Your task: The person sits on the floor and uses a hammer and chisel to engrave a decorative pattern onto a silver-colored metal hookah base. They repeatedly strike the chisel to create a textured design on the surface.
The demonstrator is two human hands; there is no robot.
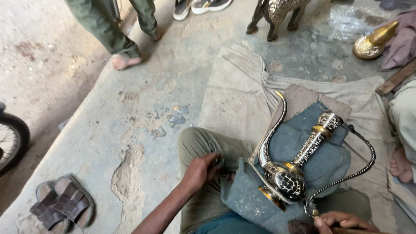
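On the lap, a jug lies tilted across a blue cloth. Left hand rests curled on the knee, touching the cloth's edge. Right hand, at the frame's bottom, closes around a wooden handle beside the jug's thin curved grip.

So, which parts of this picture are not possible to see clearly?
- Right hand: head view, cut by the bottom edge; the dark tool it grips is mostly out of frame.
- Left hand: fingertips hidden in the blue cloth.
- Metal ewer: underside hidden against the cloth.
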